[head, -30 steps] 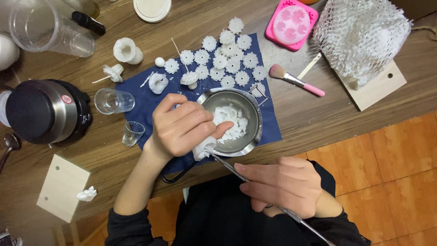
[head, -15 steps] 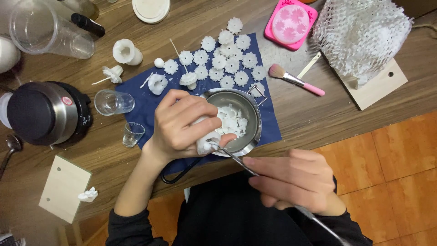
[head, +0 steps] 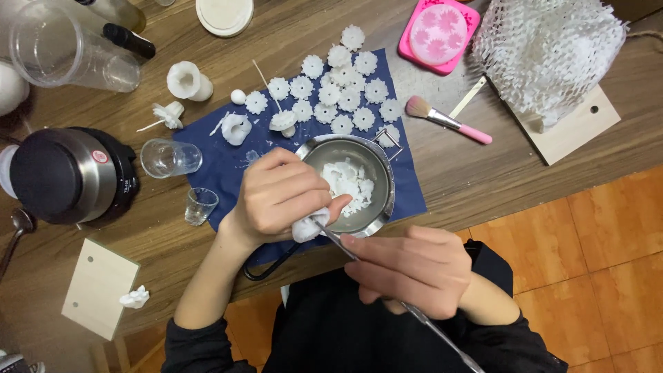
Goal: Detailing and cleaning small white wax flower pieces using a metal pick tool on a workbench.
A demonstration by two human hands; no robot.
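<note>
Over the steel pot [head: 381, 181], left hand [head: 280, 197] pinching white wax lump [head: 307, 226], right hand [head: 407, 269] gripping metal tool [head: 336, 242]

Shiny steel bowl [head: 376, 173] on matt blue cloth [head: 228, 162], grained wood tabletop [head: 483, 173], chalky white wax chunks [head: 349, 183] inside.

My left hand [head: 280, 197] was curled, fingers pinched shut. My right hand [head: 407, 269] was fisted, knuckles up. Both forearms angled inward.
</note>
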